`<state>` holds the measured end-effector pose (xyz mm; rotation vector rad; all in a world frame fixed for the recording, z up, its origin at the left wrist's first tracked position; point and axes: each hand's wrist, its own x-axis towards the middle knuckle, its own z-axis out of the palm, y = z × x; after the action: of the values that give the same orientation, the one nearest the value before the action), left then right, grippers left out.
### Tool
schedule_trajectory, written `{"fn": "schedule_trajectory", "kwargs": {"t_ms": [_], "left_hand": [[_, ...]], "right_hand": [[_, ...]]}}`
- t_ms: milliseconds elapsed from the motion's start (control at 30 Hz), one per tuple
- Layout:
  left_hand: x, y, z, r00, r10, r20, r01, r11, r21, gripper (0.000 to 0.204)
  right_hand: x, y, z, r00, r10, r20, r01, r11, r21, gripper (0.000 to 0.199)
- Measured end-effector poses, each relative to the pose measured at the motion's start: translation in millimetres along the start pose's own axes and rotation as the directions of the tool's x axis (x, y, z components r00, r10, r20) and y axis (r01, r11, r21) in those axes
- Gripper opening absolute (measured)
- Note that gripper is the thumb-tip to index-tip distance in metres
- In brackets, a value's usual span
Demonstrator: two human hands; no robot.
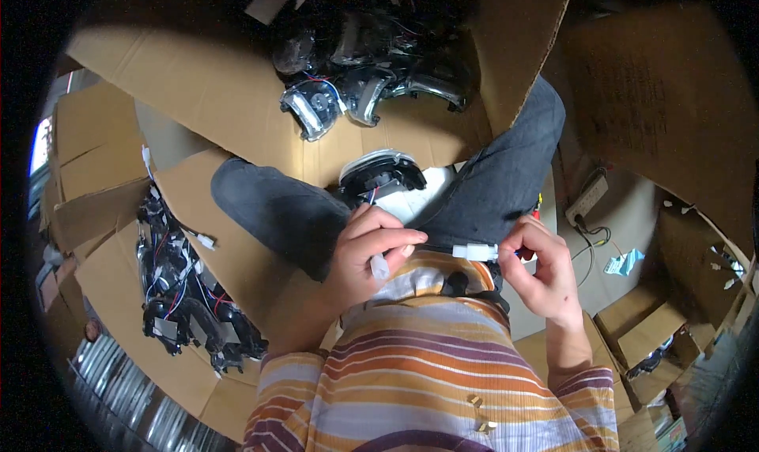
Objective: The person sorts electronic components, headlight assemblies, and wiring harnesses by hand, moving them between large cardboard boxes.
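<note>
My left hand point(368, 250) is closed in front of my lap, its thumb and fingers nearly together. A small translucent white connector point(380, 267) shows below its fingers, seemingly tucked in the grip. To the right, my right hand point(538, 269) pinches the wire end of a white plug connector point(476, 252), which points left toward the left hand. The two connectors are apart. Just beyond the left hand, between my legs, sits a black lamp unit point(383, 174) with a clear curved lens and thin red and blue wires. A white surface point(427, 199) lies beside it.
A large cardboard box point(371, 140) ahead holds several black lamp units point(312, 108). Another box at left holds wired black units point(194, 318). A power strip point(589, 197) with cables and a blue-white packet point(624, 262) lie on the floor at right, near more boxes.
</note>
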<state>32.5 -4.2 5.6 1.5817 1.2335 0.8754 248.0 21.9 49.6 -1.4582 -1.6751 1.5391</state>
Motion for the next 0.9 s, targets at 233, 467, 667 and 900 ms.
{"fn": "schedule_trajectory", "kwargs": {"t_ms": [233,467,667,900], "left_hand": [[-15,29,-30,0.992,-0.081,-0.094,0.079,0.997,-0.023,0.019],[-172,123,-175,0.609,0.089,-0.788,0.646,0.521,0.558,0.019],[-221,178,-232,0.713,0.006,-0.701,0.696,-0.129,0.706,0.032],[28,9,-151,0.941,-0.035,-0.337,0.267,0.689,0.674,0.026]], "right_hand": [[-3,4,-14,0.992,0.127,-0.02,-0.112,0.931,0.348,0.004],[3,24,-18,0.987,0.132,0.09,-0.15,0.959,0.239,0.003],[12,14,-15,0.982,-0.022,0.189,-0.019,0.977,0.212,0.006],[13,24,-11,0.988,0.074,0.133,-0.091,0.988,0.127,0.007]]}}
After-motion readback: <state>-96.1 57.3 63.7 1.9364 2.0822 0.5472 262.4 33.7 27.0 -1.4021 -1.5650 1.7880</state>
